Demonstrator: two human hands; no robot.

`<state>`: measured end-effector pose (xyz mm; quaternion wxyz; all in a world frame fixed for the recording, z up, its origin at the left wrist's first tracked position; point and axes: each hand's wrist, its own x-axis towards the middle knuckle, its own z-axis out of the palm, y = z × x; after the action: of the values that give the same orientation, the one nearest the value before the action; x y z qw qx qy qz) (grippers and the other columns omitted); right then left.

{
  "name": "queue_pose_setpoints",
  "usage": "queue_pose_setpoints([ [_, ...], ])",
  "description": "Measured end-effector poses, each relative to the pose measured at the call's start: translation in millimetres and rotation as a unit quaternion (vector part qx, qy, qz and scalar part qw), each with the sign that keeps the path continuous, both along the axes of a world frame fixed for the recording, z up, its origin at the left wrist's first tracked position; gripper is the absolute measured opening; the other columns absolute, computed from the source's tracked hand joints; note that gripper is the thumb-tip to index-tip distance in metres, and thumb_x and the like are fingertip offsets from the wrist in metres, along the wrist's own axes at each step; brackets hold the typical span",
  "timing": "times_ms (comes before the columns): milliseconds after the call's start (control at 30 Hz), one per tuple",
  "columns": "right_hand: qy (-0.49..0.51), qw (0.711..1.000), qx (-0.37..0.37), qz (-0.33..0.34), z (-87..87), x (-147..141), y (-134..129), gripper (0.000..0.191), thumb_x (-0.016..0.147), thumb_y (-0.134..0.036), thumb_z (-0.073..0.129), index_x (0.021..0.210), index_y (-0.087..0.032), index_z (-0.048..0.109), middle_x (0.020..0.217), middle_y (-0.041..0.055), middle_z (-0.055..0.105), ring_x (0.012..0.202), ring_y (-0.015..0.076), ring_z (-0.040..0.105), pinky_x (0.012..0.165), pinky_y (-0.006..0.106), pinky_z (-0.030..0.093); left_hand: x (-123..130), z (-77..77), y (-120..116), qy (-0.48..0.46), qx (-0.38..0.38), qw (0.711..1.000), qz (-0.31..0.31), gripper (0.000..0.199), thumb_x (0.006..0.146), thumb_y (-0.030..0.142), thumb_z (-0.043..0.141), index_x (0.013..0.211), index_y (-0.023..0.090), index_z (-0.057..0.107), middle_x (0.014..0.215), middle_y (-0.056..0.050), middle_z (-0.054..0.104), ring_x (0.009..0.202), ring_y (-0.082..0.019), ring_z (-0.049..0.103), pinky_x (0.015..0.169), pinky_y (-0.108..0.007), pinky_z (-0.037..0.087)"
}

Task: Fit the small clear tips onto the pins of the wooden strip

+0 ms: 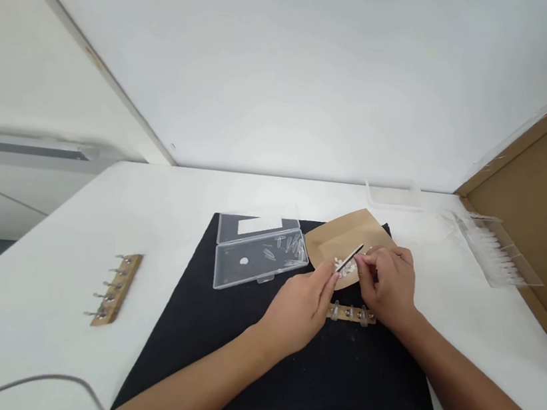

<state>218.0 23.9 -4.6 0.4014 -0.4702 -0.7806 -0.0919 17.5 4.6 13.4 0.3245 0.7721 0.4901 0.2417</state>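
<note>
My left hand point(301, 303) is closed on a thin, flat stick with a dark face and pale edge, which looks like a nail file point(350, 258). Its free end points up and to the right. Close beside it, my right hand point(389, 281) pinches something too small to make out. Under both hands lies a brown paper sheet point(334, 236) with small white pieces point(344, 268) scattered on it. Just below, a wooden strip point(350, 313) with metal clips carries clear nail tips, partly hidden by my hands.
An open clear plastic case point(239, 274) with loose clear nail tips lies on the black mat point(332, 374). Another clip strip point(118, 289) sits at left on the white table point(163, 204). A clear box of tips point(494, 251) and a clear tray point(392, 195) stand at right and back.
</note>
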Motion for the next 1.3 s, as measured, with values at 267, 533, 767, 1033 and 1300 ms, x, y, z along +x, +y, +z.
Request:
queue_pose_setpoints([
  [267,0.006,1.000,0.000,0.021,3.4,-5.9,-2.6,0.022,0.104,-0.019,0.063,0.085,-0.023,0.051,0.073,-0.0035,0.068,0.060,0.0134,0.058,0.076,0.037,0.035,-0.3,4.6,0.7,-0.043,0.008,0.999,0.004,0.031,0.112,0.036,0.034,0.083,0.024,0.042,0.069,0.002,0.054,0.061,-0.017,0.053,0.062,-0.029,0.033],
  [533,-0.010,0.999,-0.016,0.047,5.1,-3.7,0.4,0.024,0.105,-0.020,0.061,0.083,-0.023,0.050,0.072,-0.0035,0.068,0.061,0.0134,0.059,0.077,0.037,0.036,-0.8,6.6,-0.3,-0.049,0.017,0.999,0.012,0.033,0.111,0.034,0.036,0.081,0.024,0.042,0.069,0.002,0.056,0.061,-0.016,0.055,0.062,-0.028,0.035],
  [767,-0.013,0.997,-0.031,0.063,9.0,-1.9,1.3,0.026,0.105,-0.020,0.060,0.081,-0.022,0.048,0.068,-0.0049,0.063,0.058,0.0124,0.055,0.075,0.036,0.034,-0.8,4.5,-0.4,-0.036,0.027,0.999,0.010,0.032,0.111,0.033,0.036,0.081,0.024,0.042,0.066,0.003,0.053,0.059,-0.017,0.053,0.061,-0.029,0.033],
  [1033,0.007,0.997,-0.035,0.064,10.3,1.1,2.5,0.026,0.104,-0.020,0.062,0.081,-0.022,0.050,0.069,-0.0055,0.064,0.058,0.0117,0.056,0.075,0.036,0.034,-0.9,6.7,-1.7,-0.028,0.023,0.999,0.009,0.032,0.111,0.034,0.035,0.082,0.024,0.042,0.067,0.002,0.053,0.060,-0.017,0.054,0.061,-0.029,0.033],
  [1300,0.003,0.997,-0.034,0.067,10.7,-1.3,1.0,0.026,0.105,-0.022,0.061,0.080,-0.022,0.051,0.068,-0.0051,0.065,0.059,0.0123,0.057,0.074,0.037,0.034,-2.4,5.7,-0.3,-0.032,0.028,0.999,0.013,0.034,0.112,0.036,0.035,0.083,0.024,0.046,0.069,0.002,0.057,0.060,-0.016,0.057,0.062,-0.028,0.036],
])
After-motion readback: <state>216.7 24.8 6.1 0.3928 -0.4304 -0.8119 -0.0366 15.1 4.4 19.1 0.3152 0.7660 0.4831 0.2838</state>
